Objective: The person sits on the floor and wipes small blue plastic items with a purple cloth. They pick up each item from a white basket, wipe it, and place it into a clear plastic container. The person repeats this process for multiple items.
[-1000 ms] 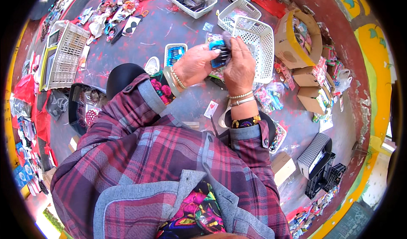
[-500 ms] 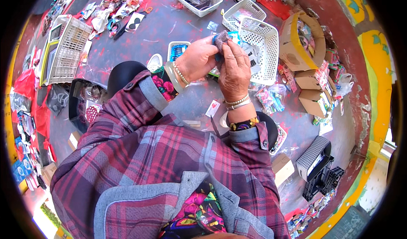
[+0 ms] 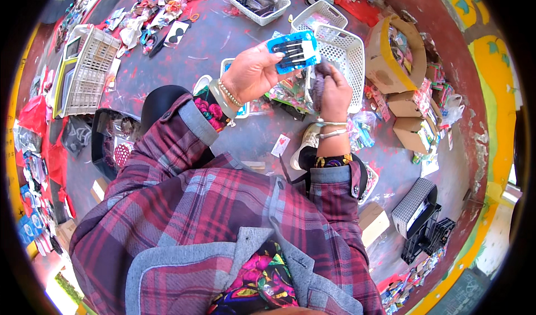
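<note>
My left hand (image 3: 250, 79) grips a blue card pack (image 3: 293, 58) by its left end, thumb on top. Slim black sticks lie in a row across the pack, with a white patch at its right end; their exact kind is unclear. A crumpled grey-brown cloth (image 3: 318, 89) hangs from my right hand (image 3: 336, 96), fingers closed round it, just below and right of the pack. Under my left hand, a small white tray (image 3: 224, 69) is partly hidden. Beyond my right hand stands a white perforated basket (image 3: 358, 75), and between my hands lie packaged goods (image 3: 286, 94).
Two more white baskets (image 3: 268, 18) (image 3: 324, 9) stand farther off. An open cardboard carton (image 3: 385, 63) and smaller boxes (image 3: 410, 133) sit at right. A crate (image 3: 92, 69) with frames leans at left, near a black bin (image 3: 103, 142). Loose goods (image 3: 162, 8) cover the far left floor.
My hands have moved apart. My right hand has gone right and down with the cloth, while my left hand now shows the blue pack face up, earlier mostly hidden.
</note>
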`<state>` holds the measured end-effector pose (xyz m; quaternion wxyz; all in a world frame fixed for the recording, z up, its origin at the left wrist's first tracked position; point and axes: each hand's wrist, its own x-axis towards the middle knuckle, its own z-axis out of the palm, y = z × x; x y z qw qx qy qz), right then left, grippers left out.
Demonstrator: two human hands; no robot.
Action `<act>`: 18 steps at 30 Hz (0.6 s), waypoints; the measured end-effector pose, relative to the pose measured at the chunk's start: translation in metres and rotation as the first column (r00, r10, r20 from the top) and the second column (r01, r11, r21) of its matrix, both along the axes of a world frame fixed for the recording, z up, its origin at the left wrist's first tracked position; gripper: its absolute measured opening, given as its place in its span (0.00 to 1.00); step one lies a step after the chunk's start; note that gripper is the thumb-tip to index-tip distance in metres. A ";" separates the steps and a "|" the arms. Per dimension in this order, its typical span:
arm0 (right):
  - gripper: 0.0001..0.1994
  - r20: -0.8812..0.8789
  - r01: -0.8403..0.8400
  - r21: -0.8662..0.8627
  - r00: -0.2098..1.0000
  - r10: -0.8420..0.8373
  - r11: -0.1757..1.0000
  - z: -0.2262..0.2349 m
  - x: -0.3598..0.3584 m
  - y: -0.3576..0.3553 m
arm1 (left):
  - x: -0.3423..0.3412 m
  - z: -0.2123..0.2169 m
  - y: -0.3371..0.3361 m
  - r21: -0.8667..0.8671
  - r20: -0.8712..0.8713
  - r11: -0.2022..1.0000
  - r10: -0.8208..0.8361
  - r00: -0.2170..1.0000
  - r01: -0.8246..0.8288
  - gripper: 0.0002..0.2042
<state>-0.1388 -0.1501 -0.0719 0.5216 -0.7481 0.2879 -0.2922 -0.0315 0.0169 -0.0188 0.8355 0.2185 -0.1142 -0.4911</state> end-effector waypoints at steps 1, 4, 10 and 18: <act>0.13 0.153 -0.107 0.410 0.987 0.048 0.906 0.002 -0.004 -0.007 | 0.001 0.001 -0.002 0.018 0.002 1.000 -0.005 1.000 0.005 0.19; 0.17 0.384 -0.350 0.800 0.923 0.033 0.488 0.043 0.000 0.005 | 0.002 -0.009 -0.002 0.035 0.015 0.998 -0.055 0.998 0.054 0.18; 0.15 0.293 -0.251 0.636 0.953 0.073 0.730 0.052 -0.001 0.023 | -0.004 -0.029 -0.012 0.193 0.101 0.979 0.047 0.994 -0.066 0.16; 0.14 0.052 -0.208 -0.761 0.925 0.377 0.615 0.046 0.004 0.046 | -0.013 -0.021 -0.014 -0.115 -0.274 0.993 -0.036 0.961 0.004 0.14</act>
